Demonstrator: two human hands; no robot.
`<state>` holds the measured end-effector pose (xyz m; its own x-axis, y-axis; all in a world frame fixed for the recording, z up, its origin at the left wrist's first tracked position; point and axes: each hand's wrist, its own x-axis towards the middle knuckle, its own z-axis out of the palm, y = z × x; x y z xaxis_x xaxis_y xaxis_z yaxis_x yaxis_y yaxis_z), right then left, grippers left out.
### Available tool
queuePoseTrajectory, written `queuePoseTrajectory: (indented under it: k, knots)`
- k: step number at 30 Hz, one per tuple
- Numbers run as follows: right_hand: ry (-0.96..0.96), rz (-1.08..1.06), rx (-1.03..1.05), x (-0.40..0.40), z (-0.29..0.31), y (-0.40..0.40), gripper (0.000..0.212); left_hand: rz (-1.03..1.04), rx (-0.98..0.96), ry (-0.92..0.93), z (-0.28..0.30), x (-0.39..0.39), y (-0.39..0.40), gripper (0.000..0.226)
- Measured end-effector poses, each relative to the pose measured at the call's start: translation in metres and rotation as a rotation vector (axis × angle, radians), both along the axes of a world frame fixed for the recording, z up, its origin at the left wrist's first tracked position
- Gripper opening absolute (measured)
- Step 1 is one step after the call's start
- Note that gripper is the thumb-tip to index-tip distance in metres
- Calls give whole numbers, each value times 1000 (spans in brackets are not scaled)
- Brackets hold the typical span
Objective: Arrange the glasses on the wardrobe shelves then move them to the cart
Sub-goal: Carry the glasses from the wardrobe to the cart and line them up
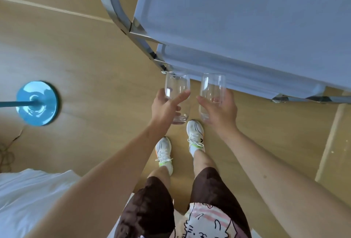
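Note:
I hold two clear drinking glasses upright in front of me, above the wooden floor. My left hand (165, 107) grips the left glass (177, 86) around its lower half. My right hand (221, 110) grips the right glass (212, 86) the same way. Both glasses look empty and stand a little apart from each other. Just beyond their rims is the near corner of the grey cart (237, 19), whose top tray has a raised lip and chrome tube frame (121, 19). The wardrobe shelves are out of view.
A blue round lamp base (38, 103) with its pole stands on the floor at the left. White bedding (32, 199) lies at the lower left. My legs and white sneakers (195, 135) are below the glasses. A pale wooden strip (330, 139) runs along the right.

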<state>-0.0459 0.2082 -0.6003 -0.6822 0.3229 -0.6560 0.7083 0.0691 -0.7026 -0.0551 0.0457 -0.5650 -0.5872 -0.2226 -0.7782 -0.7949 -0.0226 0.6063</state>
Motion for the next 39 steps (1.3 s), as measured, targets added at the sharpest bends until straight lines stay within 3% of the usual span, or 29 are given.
queuePoseTrajectory:
  k: [11, 25, 33, 39]
  knots:
    - [99, 43, 7, 8, -77, -7, 80, 20, 107, 65, -87, 7, -26, 73]
    - [402, -45, -22, -41, -141, -22, 89, -46, 217, 356, -160, -44, -41, 65]
    - [630, -84, -47, -90, -166, -24, 73, -84, 205, 540, -190, -98, -48, 71]
    - [796, -37, -15, -129, -167, -22, 78, -119, 268, 712, -198, -135, -50, 72]
